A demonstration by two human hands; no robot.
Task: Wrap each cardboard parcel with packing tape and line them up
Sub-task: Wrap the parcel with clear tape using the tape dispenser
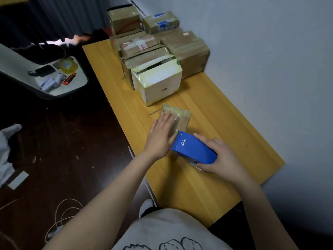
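Far to your left, off the table, a white chair seat [18,69] carries a spare roll of clear tape [68,66], a phone [45,70] and an orange utility knife [69,79], all well out of reach of the work. On the wooden table [225,114] your left hand [161,137] lies flat on top of a small cardboard parcel [180,118], its fingers [168,117] straight and close together, pressing the parcel down near the table's left edge. The parcel's top already looks glossy with tape. Just right of that hand, the blue tape dispenser [193,150] sits with its cutting end at the parcel's near edge, and your right hand [223,157] grips its body, thumb along the far side and fingers curled under the near side. This looks like the end of a taping pass over the top face; whether the strip is cut yet cannot be told. The next move calls for a firm hold from the left hand while you tilt the dispenser to tear the tape cleanly, then a smoothing press on the loose end. After that the parcel belongs beside the white box [158,82], which fronts the taped parcels [187,49] lined up toward the far wall.
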